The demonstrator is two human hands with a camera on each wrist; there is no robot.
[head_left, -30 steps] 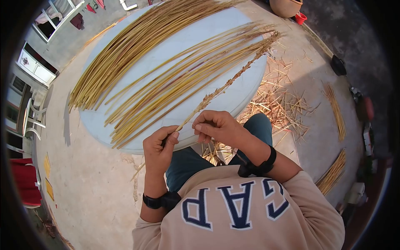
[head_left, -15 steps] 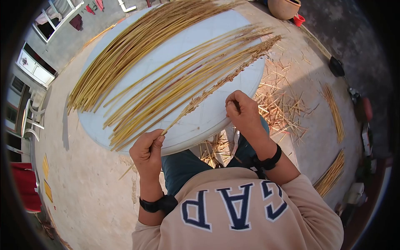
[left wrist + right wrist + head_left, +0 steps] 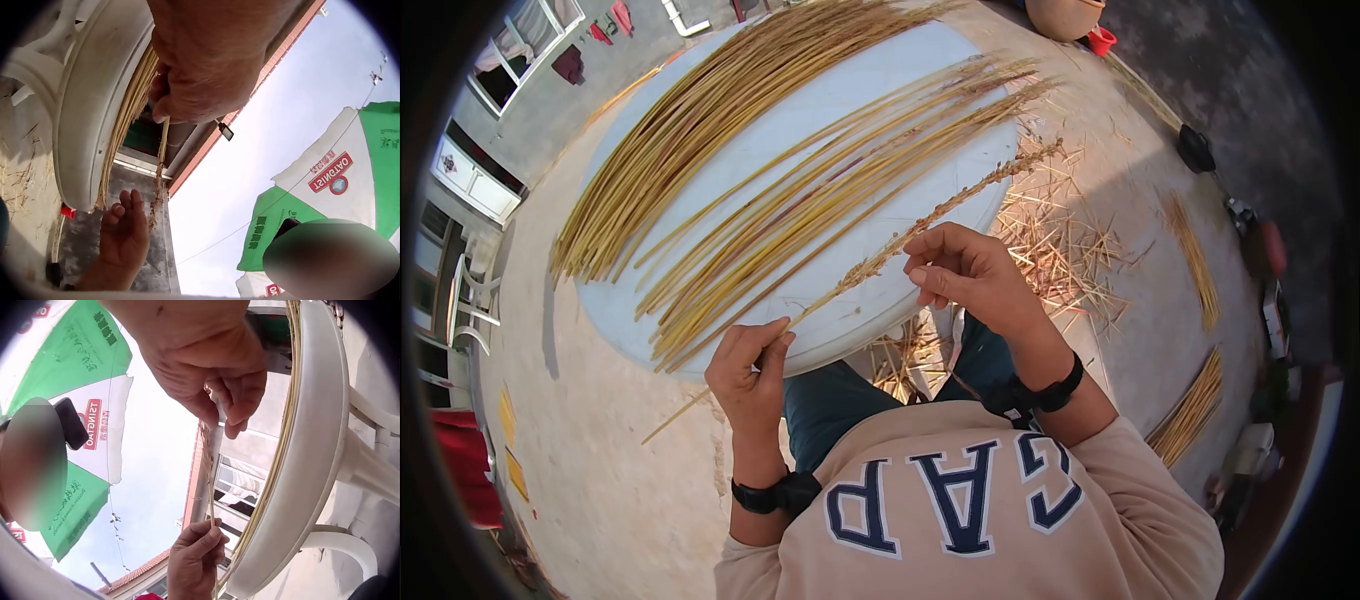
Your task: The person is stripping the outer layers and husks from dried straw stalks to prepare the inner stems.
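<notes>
My left hand (image 3: 748, 372) pinches a long dry stalk (image 3: 840, 288) between thumb and forefinger. Its thin lower end sticks out past the hand to the lower left, while the seed head (image 3: 960, 200) slants up to the right above the table's near edge. Beside the seed head is my right hand (image 3: 965, 275), fingers loosely bent, fingertips close to the stalk. The right wrist view has those fingertips (image 3: 234, 428) overlapping the seed head, with no stalk gripped in them. A row of loose stalks (image 3: 790, 235) lies on the white table (image 3: 940, 45) just beyond the hands.
A thick bundle of stalks (image 3: 690, 140) covers the table's far side. Straw scraps (image 3: 1060, 245) litter the ground to the right, with two small bundles (image 3: 1193, 260) farther out. A white chair (image 3: 475, 305) stands at left; a green and white umbrella (image 3: 325, 181) spreads overhead.
The right hand drew away from near the left hand out to the right, then came back beside the seed head. The left hand shifted left and down, still pinching the stalk.
</notes>
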